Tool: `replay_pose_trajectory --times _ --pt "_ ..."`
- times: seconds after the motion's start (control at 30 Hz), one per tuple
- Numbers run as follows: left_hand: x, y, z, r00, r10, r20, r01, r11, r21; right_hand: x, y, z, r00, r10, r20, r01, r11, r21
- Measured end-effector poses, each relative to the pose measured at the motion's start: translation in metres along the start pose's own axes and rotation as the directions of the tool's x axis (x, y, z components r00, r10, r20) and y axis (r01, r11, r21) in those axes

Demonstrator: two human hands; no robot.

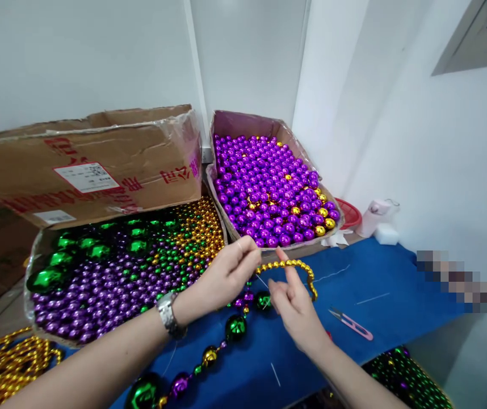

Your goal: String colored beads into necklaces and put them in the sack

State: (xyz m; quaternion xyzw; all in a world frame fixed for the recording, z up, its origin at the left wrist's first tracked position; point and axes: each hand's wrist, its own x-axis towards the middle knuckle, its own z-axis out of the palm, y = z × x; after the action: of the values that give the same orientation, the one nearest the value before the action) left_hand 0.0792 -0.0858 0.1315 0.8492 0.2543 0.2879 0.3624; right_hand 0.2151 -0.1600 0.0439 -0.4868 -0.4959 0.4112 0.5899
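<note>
Hands pinch gold bead strand [294,267] between them: left hand [226,275] grips one end, right hand [292,304] the other, keeping the thread taut above the blue bench [388,295]. Purple bead box [269,187] sits just beyond, pink snips [351,324] right of the right hand.

Two hands [226,272] [294,307] — two bead boxes [39,250] [222,122] — one pink snipper [351,322].

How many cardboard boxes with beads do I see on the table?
2. One box at the back holds mostly purple beads. A second box at the left holds mixed beads under its raised flap. Others may be hidden.
</note>
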Motion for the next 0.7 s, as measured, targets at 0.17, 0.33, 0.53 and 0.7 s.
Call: replay_pose_trajectory --times 0.17,0.33,0.53,0.7 --pt "0.001 -0.011 0.005 0.942 -0.334 -0.001 0.293 0.827 -0.480 0.018 0.020 -0.026 0.765 -0.562 0.313 0.551 0.323 -0.769" --pt "-0.002 -0.025 0.013 0.921 -0.376 0.107 0.384 0.822 -0.421 0.033 0.023 -0.034 0.525 -0.659 0.538 0.552 -0.217 -0.805" --pt "-0.005 -0.034 0.016 0.927 -0.326 0.185 0.367 0.888 -0.277 0.037 0.027 -0.028 0.535 -0.680 0.501 0.603 -0.109 -0.791" --pt "-0.010 -0.041 0.012 0.928 -0.365 0.067 0.367 0.873 -0.323 0.003 0.027 -0.011 0.835 -0.500 0.228 0.463 0.417 -0.782"
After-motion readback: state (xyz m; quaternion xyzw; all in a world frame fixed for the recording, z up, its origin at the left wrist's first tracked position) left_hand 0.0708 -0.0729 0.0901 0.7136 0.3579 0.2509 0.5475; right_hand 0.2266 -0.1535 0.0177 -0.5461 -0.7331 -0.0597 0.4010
